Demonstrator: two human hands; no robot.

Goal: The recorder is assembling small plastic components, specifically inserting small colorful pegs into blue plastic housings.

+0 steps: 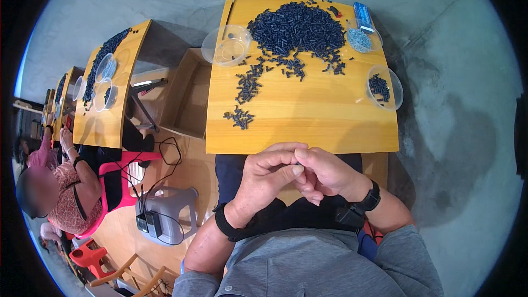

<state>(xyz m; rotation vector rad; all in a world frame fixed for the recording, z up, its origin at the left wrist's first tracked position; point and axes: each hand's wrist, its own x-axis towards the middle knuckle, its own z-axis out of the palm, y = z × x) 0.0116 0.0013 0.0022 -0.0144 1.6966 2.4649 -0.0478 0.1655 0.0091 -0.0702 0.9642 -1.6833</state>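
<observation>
My left hand [265, 173] and my right hand [333, 171] meet in front of the near table edge, thumbs and fingertips pinched together. Whatever lies between them is too small and too covered to name. Ahead on the yellow wooden table [308, 126] is a large heap of small black cylindrical pieces [294, 28], with loose clusters trailing toward the near left. A round clear tub [400, 94] at the right edge contains some black pieces. Behind it, another clear tub [377, 43] has small light-blue pieces [359, 39] in it.
A wider clear tub [207, 49] overhangs the table's left edge. A blue box [362, 15] and a red-and-black item [335, 12] lie at the far right. Left of the table are a cardboard box [184, 96], a grey stool [176, 209] with cables, and a person [77, 192] at another table.
</observation>
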